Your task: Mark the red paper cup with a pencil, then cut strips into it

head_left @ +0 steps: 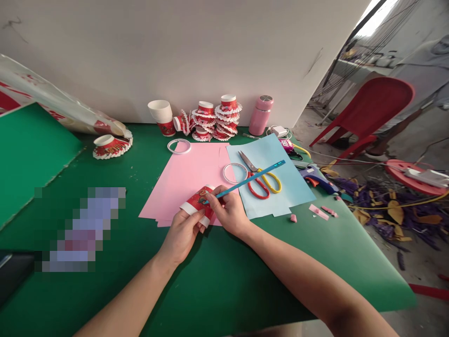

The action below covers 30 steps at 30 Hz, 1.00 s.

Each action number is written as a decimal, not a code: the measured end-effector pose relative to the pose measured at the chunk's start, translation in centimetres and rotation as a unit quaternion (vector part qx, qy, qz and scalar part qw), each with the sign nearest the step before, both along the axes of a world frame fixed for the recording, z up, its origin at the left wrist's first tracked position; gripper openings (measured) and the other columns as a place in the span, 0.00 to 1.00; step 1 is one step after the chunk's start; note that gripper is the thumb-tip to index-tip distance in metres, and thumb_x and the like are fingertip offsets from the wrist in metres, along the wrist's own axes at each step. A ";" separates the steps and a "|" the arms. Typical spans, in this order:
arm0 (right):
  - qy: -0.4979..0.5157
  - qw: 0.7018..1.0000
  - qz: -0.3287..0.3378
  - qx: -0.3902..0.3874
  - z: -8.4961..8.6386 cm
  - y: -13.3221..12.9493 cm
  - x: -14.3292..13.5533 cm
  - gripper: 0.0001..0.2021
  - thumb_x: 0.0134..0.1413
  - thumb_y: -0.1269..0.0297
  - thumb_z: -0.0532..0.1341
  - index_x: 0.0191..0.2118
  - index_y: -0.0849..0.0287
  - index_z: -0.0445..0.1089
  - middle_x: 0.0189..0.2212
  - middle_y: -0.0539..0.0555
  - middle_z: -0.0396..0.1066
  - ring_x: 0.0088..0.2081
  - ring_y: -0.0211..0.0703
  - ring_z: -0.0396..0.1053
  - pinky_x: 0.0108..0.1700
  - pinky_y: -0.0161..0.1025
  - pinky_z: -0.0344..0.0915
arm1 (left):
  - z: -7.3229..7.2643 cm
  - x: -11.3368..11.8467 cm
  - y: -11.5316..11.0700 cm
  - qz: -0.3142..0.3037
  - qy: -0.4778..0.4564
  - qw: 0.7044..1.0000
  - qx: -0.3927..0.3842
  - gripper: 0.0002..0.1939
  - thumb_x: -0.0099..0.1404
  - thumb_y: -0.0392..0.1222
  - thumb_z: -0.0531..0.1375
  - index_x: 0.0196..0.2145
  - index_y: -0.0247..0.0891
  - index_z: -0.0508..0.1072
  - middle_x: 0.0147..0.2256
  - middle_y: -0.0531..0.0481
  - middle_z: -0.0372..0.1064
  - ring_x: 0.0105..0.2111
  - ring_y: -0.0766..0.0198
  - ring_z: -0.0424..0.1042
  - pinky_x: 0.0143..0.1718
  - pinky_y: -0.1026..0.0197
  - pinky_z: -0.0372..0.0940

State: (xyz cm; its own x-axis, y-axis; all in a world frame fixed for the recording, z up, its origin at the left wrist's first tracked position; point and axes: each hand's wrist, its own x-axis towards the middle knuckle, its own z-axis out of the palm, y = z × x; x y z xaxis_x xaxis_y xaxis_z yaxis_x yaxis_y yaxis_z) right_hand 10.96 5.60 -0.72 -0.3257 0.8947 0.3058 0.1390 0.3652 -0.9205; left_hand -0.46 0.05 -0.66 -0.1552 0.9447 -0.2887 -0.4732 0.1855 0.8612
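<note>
Tilted on its side, a red paper cup point(191, 207) with a white rim and a printed pattern is in the grasp of my left hand point(182, 236). My right hand point(230, 214) is closed around a long blue pencil point(254, 177), whose lower end points at the cup's printed side; I cannot tell whether it touches. Under and beyond the hands lie pink paper sheets point(196, 164) and a light blue sheet point(298, 187). On the blue sheet are scissors point(257, 171) with one red and one yellow handle. A white ring point(235, 173) lies beside them.
Along the back stand stacked white-rimmed cups point(160, 112), frilled red cups point(227, 117) and a pink bottle point(261, 115). Another frilled cup point(111, 146) sits at left. A glue gun point(321, 180), cables and paper scraps point(318, 212) lie at right. A red chair point(377, 103) stands beyond.
</note>
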 end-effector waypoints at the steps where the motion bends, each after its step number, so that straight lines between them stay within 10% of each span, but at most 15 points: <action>1: -0.002 1.000 -0.001 0.000 0.0 0.0 0.0 0.10 0.57 0.60 0.54 0.26 0.57 0.61 0.17 0.45 0.59 0.17 0.33 0.57 0.19 0.31 0.53 | 0.0 0.0 0.0 0.000 0.000 1.000 0.000 0.19 0.51 0.39 0.66 0.43 0.35 0.75 0.26 0.52 0.67 0.23 0.70 0.59 0.22 0.66 0.56; 30: 0.019 1.000 -0.007 -0.011 -0.2 0.3 0.4 0.11 0.55 0.60 0.54 0.25 0.56 0.56 0.14 0.43 0.53 0.17 0.33 0.53 0.20 0.32 0.51 | -0.2 -0.2 0.0 0.014 -0.017 1.000 -0.005 0.07 0.51 0.37 0.66 0.29 0.34 0.75 0.24 0.51 0.68 0.23 0.69 0.63 0.22 0.66 0.57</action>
State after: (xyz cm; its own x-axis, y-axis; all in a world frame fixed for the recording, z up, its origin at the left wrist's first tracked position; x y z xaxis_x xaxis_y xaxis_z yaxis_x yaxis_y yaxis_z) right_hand 11.34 5.85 -0.89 -0.3016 0.9058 0.2975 0.1097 0.3429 -0.9329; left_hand -0.62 0.09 -0.87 -0.1717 0.9372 -0.3036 -0.5079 0.1798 0.8425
